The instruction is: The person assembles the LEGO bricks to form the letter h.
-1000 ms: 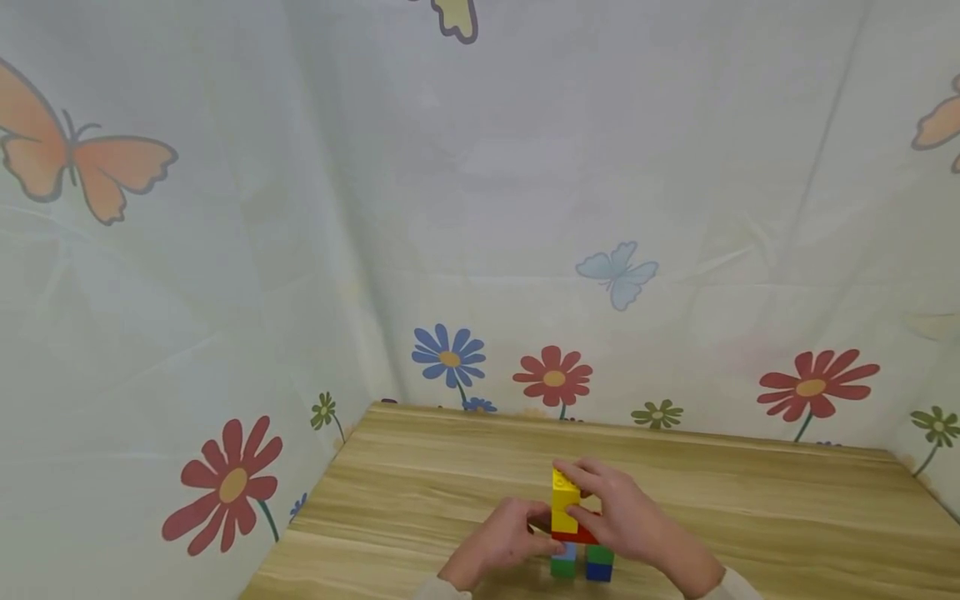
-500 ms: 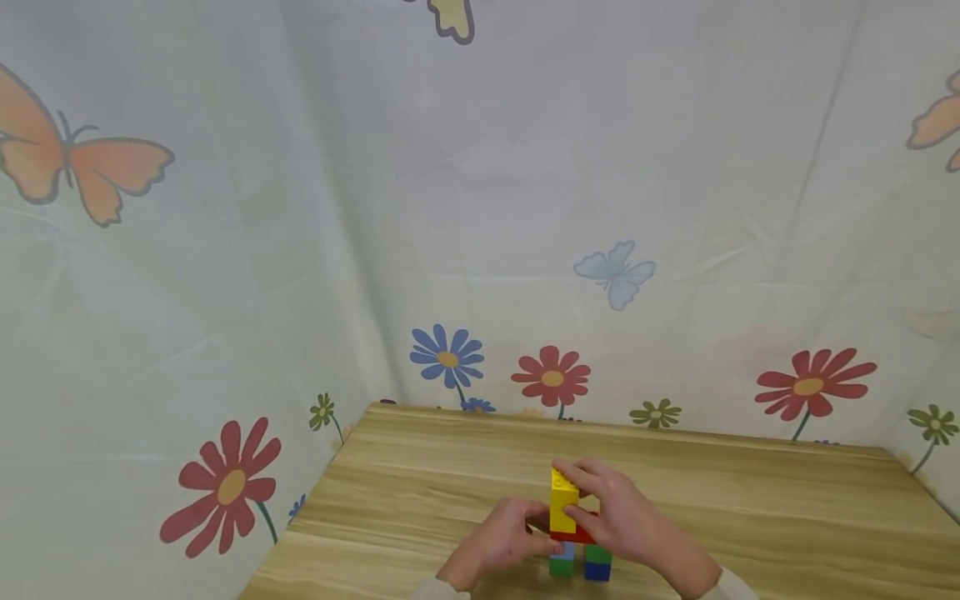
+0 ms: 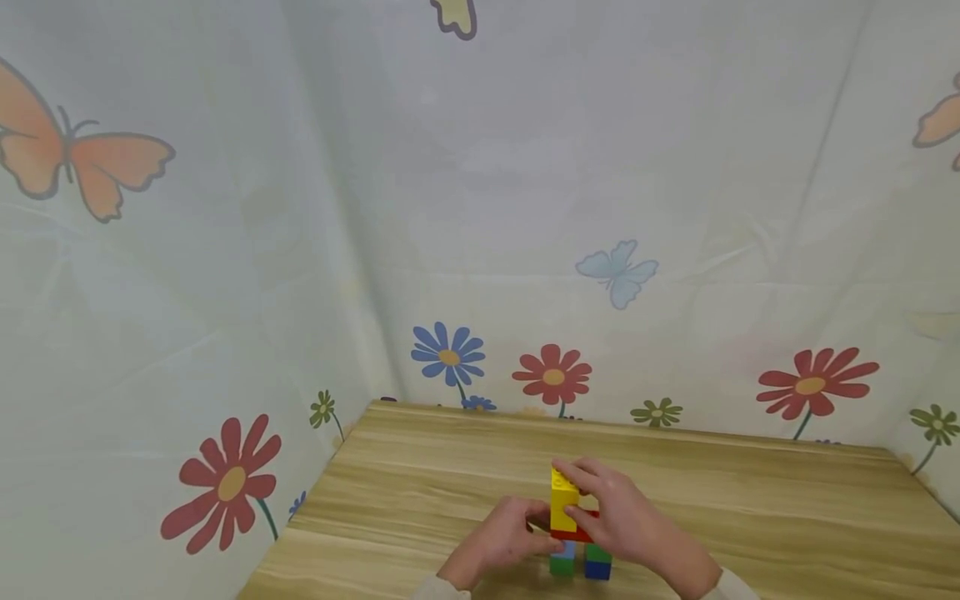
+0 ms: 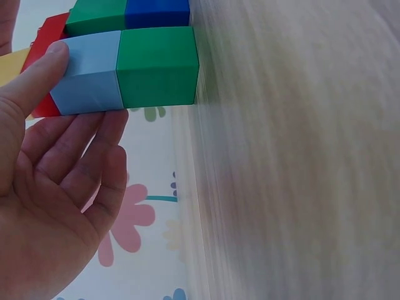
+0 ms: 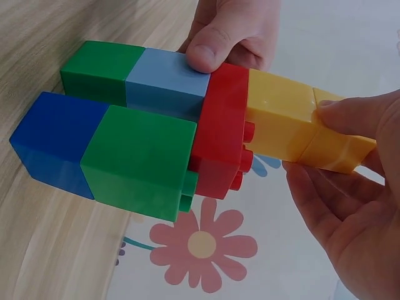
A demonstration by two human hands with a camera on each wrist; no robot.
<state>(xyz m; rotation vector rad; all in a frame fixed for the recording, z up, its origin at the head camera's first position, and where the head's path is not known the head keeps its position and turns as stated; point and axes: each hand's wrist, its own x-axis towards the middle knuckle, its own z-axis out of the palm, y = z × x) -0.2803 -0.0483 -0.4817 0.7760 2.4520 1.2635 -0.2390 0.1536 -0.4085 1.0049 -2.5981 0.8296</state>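
Note:
A small toy-brick structure stands on the table. One leg has a green brick under a light blue brick. The other has a dark blue brick under a second green brick. Across both legs lies a red brick. Stacked upright on its left end are a lower yellow brick and an upper yellow brick. My left hand pinches the light blue brick near its seam with the red one, thumb in front, fingers behind. My right hand grips the upper yellow brick.
The wood-grain table extends behind and to both sides of the bricks. A pale curtain printed with flowers and butterflies hangs along the table's back and left edges. Light sleeves show at the wrists.

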